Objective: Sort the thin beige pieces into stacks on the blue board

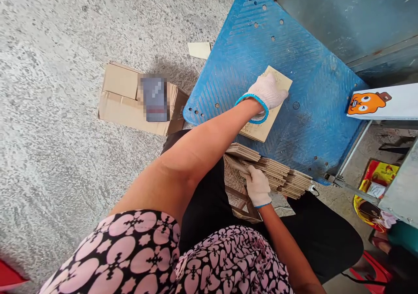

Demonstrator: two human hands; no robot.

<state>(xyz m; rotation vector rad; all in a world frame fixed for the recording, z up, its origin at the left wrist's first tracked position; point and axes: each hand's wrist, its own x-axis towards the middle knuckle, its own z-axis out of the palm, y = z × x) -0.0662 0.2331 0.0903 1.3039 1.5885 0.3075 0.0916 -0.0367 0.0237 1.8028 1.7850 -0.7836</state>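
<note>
My left hand [268, 90], in a pale knit glove with a blue cuff, rests closed on top of a short stack of cream-coloured boards [269, 119]. Its fingers are curled under, so anything inside them is hidden. Dark dust lies on the top board. Below it, my right hand [257, 188], also gloved, is closed around the end of a narrow brown strip-like piece [237, 164], whose exact kind I cannot tell. Right beside that hand, several thin boards [271, 172] stand in stepped stacks along the table's near edge. The blue plastic tabletop [310, 76] lies under the cream boards.
A cardboard box [120, 98] sits on the concrete floor at left, a blurred dark item on it. A cream offcut [199, 50] lies on the floor near the table. At right are a white carton [400, 102] with an orange cartoon, a metal frame and a red-yellow bag [372, 189].
</note>
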